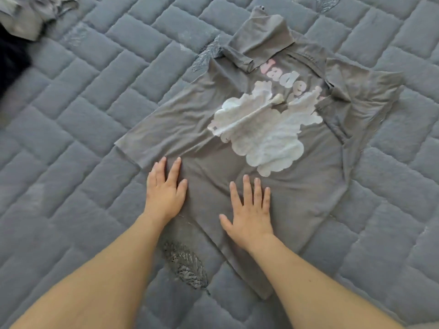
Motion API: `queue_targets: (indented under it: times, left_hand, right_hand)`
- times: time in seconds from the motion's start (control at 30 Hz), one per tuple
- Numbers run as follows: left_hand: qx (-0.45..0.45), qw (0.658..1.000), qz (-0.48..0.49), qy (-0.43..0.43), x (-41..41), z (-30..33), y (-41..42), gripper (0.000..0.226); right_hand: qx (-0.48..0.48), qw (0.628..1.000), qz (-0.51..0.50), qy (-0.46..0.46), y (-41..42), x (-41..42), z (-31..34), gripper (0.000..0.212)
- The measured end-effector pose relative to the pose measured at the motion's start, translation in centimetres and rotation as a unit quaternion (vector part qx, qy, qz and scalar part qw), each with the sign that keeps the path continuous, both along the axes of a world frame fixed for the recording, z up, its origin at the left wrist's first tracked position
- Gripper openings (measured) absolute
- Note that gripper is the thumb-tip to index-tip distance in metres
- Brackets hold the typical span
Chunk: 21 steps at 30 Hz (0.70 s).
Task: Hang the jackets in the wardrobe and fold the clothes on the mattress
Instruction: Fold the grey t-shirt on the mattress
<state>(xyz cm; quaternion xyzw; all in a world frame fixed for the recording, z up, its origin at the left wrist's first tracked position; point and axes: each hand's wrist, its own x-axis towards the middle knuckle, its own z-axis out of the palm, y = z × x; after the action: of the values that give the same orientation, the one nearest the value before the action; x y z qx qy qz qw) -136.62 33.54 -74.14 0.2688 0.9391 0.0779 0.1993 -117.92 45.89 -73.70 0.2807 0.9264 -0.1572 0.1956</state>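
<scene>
matt cloth t-shirt point(273, 186), quilted mattress point(95, 103)

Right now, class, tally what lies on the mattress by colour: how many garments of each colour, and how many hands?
Brown T-shirt: 1
Grey garment, top left corner: 1
Black garment, left edge: 1
Hands: 2, left hand, right hand
Total: 5

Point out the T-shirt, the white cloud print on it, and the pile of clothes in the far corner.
T-shirt point(297, 193): head view, plain grey cloth near the hem.
Cloud print point(275, 138): head view, middle of the white shape.
Pile of clothes point(31, 17): head view, grey garment at the top left.
</scene>
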Motion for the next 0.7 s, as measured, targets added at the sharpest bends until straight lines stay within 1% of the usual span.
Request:
queue_targets:
  times: [0.07,0.1,0.13,0.2,0.23,0.3,0.33,0.37,0.4,0.43,0.5,0.53,0.57,0.6,0.63,0.67,0.7]
  left_hand:
    - [0.040,0.994,0.102,-0.026,-2.7,1.1,-2.4,0.064]
    - [0.083,0.980,0.178,-0.046,-3.8,1.6,-3.0,0.064]
    - [0.129,0.954,0.263,-0.070,-4.9,2.0,-3.1,0.064]
    - [0.195,0.882,0.412,-0.122,-6.5,2.6,-2.5,0.061]
    - [0.224,0.844,0.463,-0.154,-7.1,2.8,-1.8,0.058]
    - [0.293,0.767,0.529,-0.215,-8.0,2.7,-0.7,0.051]
    - [0.319,0.730,0.554,-0.241,-8.5,2.6,-0.2,0.044]
    - [0.330,0.703,0.569,-0.271,-9.0,2.6,0.3,0.033]
    - [0.323,0.692,0.575,-0.295,-9.5,2.6,0.7,0.019]
    - [0.303,0.701,0.567,-0.308,-9.9,2.7,1.4,0.011]
    - [0.264,0.747,0.532,-0.300,-10.8,3.2,3.4,0.016]
    - [0.261,0.762,0.516,-0.290,-11.1,3.6,5.0,0.017]
    - [0.266,0.770,0.504,-0.287,-11.3,4.2,6.9,0.019]
    - [0.282,0.772,0.493,-0.286,-11.4,4.7,9.0,0.020]
    - [0.303,0.769,0.484,-0.287,-11.6,5.3,11.3,0.021]
    - [0.320,0.769,0.473,-0.287,-11.7,6.0,13.8,0.021]
    - [0.336,0.768,0.462,-0.288,-11.8,6.6,16.5,0.020]
  right_hand:
    - [-0.007,0.999,0.032,0.006,-3.3,-1.8,0.8,0.089]
    - [-0.006,0.999,0.033,0.008,-4.6,-2.6,1.2,0.088]
    - [0.002,1.000,0.026,0.002,-5.6,-3.4,1.6,0.085]
    - [0.031,0.999,0.014,-0.029,-6.6,-4.9,2.0,0.075]
    - [0.045,0.998,0.014,-0.049,-6.6,-5.6,2.2,0.068]
    - [0.040,0.996,0.024,-0.074,-6.2,-7.0,2.5,0.051]
    - [0.027,0.996,0.031,-0.085,-5.9,-7.6,2.7,0.042]
    - [0.012,0.994,0.039,-0.097,-5.5,-8.0,2.8,0.036]
    - [-0.017,0.992,0.040,-0.115,-4.9,-8.2,3.2,0.032]
    - [-0.052,0.989,0.011,-0.136,-3.8,-8.2,3.6,0.027]
    - [-0.135,0.975,-0.081,-0.158,-0.9,-7.7,4.2,0.010]
    - [-0.171,0.963,-0.122,-0.170,0.9,-7.2,4.3,0.006]
    - [-0.197,0.955,-0.137,-0.176,3.0,-6.7,4.3,0.008]
    - [-0.223,0.945,-0.148,-0.187,5.0,-6.5,4.9,0.010]
    - [-0.242,0.937,-0.163,-0.189,7.0,-6.3,5.3,0.017]
    - [-0.270,0.920,-0.226,-0.170,9.4,-6.4,5.9,0.023]
    - [-0.274,0.908,-0.283,-0.145,11.8,-6.2,6.2,0.027]
